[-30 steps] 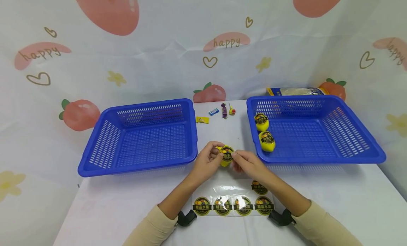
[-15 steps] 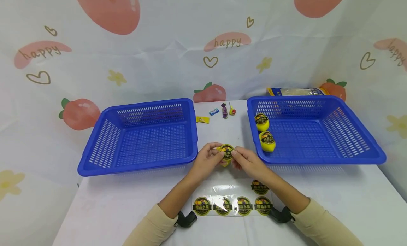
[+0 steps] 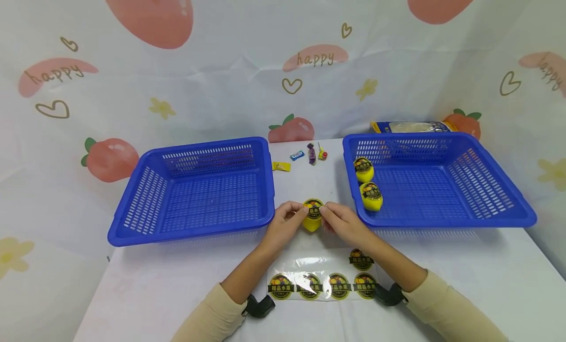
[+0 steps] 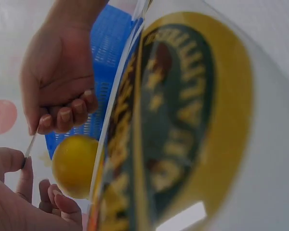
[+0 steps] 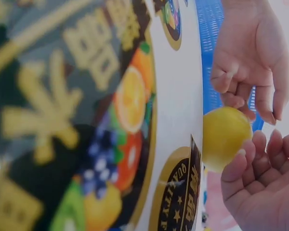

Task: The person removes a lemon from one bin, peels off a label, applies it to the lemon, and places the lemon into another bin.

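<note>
Between my hands a round black-and-gold fruit sticker (image 3: 313, 208) is held above a yellow lemon (image 3: 312, 226), overlapping its upper part in the head view. My left hand (image 3: 285, 226) pinches the sticker's left edge between thumb and forefinger. At the opposite edge, my right hand (image 3: 344, 225) pinches it the same way. In the left wrist view the sticker (image 4: 31, 144) shows nearly edge-on between the fingertips, with the lemon (image 4: 76, 166) beyond it. The other fingers curl loosely near the lemon (image 5: 226, 138) in the right wrist view.
A clear sticker sheet (image 3: 305, 263) with several labels lies in front of the hands. A blue basket (image 3: 194, 236) stands left; another blue basket (image 3: 451, 221) at right holds two labelled lemons (image 3: 372, 198). Wrapped candies (image 3: 311, 154) lie at the back, and a packet (image 3: 415, 127) behind the right basket.
The left fingers have drawn back from the lemon's lower part, so more of it shows below the sticker. Both hands have shifted slightly away from the body. The baskets have not moved.
</note>
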Available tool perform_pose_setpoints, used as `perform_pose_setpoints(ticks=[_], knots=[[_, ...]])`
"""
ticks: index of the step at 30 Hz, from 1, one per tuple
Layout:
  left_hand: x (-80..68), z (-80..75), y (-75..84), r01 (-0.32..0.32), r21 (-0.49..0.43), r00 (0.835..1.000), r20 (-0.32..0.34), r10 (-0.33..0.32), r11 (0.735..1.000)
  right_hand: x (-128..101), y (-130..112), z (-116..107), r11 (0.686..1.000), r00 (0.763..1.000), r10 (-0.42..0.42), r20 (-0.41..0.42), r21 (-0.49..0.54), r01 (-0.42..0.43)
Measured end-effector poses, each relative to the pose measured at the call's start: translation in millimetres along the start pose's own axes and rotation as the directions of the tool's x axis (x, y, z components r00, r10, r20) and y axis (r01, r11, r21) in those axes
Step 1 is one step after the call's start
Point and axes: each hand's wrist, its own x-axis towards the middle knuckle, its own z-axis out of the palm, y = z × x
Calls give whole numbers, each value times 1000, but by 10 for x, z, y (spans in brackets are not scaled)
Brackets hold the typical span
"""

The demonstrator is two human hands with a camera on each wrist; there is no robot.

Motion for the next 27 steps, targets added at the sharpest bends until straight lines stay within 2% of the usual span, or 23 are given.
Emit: perform_pose_setpoints(ticks=[11, 16, 22, 27], knots=[[121, -37, -34, -33, 71, 999, 30, 31, 997, 130, 29, 20, 993, 994, 111, -4, 37, -111], [170, -45, -48, -43, 61, 999, 29, 41, 997, 156, 58, 22, 984, 986, 168, 4, 53, -168], [216, -57, -58, -12, 62, 999, 50, 9, 998, 170, 81, 12, 970, 973, 229, 5, 83, -229], [230, -71, -49, 24, 65, 997, 72, -29, 998, 166, 82, 15, 965, 970, 242, 18, 103, -243]])
